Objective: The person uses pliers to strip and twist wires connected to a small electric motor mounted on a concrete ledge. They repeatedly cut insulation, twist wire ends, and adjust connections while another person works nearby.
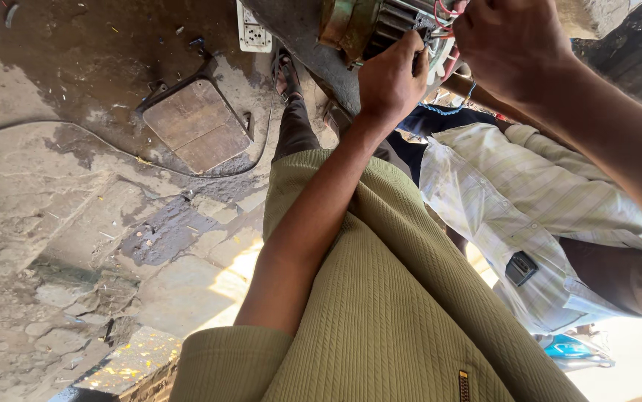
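- An electric motor (369,26) with a brass-coloured end and dark ribbed core sits at the top edge of the view, on a grey bench edge (298,33).
- The left hand (391,74) closes its fingers on the motor's ribbed body.
- The right hand (510,45) is bunched at the red wires (444,15) just right of it; whether it pinches them cannot be told.
- A person in a pale striped shirt (529,201) stands near, right.
- A white socket board (252,33) and a wooden stool (196,123) lie left on the wet concrete floor (53,216).

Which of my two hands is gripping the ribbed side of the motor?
Your left hand: it is pressed against the motor at its ribbed side, while your right hand sits higher, at the red wires.
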Tool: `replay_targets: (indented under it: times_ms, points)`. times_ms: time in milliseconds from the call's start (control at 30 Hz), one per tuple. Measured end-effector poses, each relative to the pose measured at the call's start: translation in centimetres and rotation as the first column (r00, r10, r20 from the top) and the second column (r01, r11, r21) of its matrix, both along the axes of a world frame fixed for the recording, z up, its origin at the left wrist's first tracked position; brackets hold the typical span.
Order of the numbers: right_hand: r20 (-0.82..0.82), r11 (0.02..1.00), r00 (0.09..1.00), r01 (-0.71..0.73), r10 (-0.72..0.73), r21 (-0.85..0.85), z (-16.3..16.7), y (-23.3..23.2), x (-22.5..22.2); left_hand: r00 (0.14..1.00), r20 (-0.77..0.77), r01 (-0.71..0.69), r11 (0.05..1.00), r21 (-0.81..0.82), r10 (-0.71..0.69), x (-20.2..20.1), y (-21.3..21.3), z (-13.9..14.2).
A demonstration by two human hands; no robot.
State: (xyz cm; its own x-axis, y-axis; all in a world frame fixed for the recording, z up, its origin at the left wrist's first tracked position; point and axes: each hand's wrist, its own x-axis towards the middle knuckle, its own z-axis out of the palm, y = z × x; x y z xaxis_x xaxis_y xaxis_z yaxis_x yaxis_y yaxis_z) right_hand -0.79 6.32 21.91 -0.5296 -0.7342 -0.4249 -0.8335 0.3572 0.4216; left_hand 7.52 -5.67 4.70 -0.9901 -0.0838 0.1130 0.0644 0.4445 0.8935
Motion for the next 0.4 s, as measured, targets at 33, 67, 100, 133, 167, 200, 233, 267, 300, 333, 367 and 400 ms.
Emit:
replay_targets:
  times_ms: [33, 67, 100, 133, 167, 200, 233, 267, 300, 333, 367, 400]
  points:
    - [-0.032, 0.997, 0.998, -0.05, 0.052, 0.058, 0.1, -0.2, 0.2, 1.0, 0.015, 0.002, 1.0, -0.003, -0.002, 0.1, -0.1, 0.0]
    - [-0.025, 0.996, 0.999, -0.031, 0.034, 0.082, 0.1, -0.4, 0.3, 1.0, 0.007, 0.003, 1.0, -0.008, -0.003, 0.3, -0.1, -0.1]
    - [-0.019, 0.994, 1.0, -0.015, 0.017, 0.109, 0.1, -0.5, 0.2, 1.0, -0.002, 0.002, 1.0, -0.011, -0.002, 0.2, 0.0, -0.2]
    - [-0.013, 0.991, 1.0, 0.002, 0.0, 0.134, 0.1, -0.6, 0.4, 1.0, -0.011, 0.002, 1.0, -0.015, -0.002, 0.4, 0.0, -0.2]
    - [0.087, 0.987, 0.988, 0.119, -0.128, 0.107, 0.1, -0.6, 0.7, 1.0, 0.007, 0.002, 1.0, -0.022, -0.002, 1.1, -0.1, -0.1]
    - [0.175, 0.967, 0.953, 0.235, -0.249, 0.095, 0.0, -0.6, 0.4, 1.0, 0.012, 0.0, 1.0, -0.025, 0.001, 1.0, -0.1, -0.2]
    - [0.256, 0.931, 0.895, 0.353, -0.364, 0.091, -0.2, -0.6, 0.0, 1.0, 0.01, 0.0, 1.0, -0.028, 0.0, 0.8, 0.0, -0.3]
    - [0.343, 0.804, 0.735, 0.582, -0.585, 0.122, -0.6, -0.9, -0.4, 1.0, 0.004, -0.005, 1.0, -0.026, 0.005, 0.5, 0.0, -0.3]
    - [0.42, 0.622, 0.515, 0.764, -0.748, 0.172, -1.3, -1.3, -1.2, 1.0, -0.003, -0.011, 1.0, -0.027, 0.011, 0.2, -0.1, -0.4]
    - [0.476, 0.397, 0.247, 0.884, -0.844, 0.246, -1.7, -1.3, -1.4, 1.0, -0.007, -0.013, 1.0, -0.026, 0.013, 0.5, -0.1, -0.4]
    - [0.479, 0.382, 0.222, 0.884, -0.85, 0.269, -1.9, -1.2, -1.3, 1.0, 0.015, -0.005, 1.0, -0.031, 0.006, 0.9, 0.0, -0.4]
    - [0.478, 0.372, 0.203, 0.882, -0.854, 0.289, -2.1, -0.9, -1.3, 0.999, 0.032, -0.002, 0.999, -0.034, 0.004, 1.0, 0.1, -0.4]
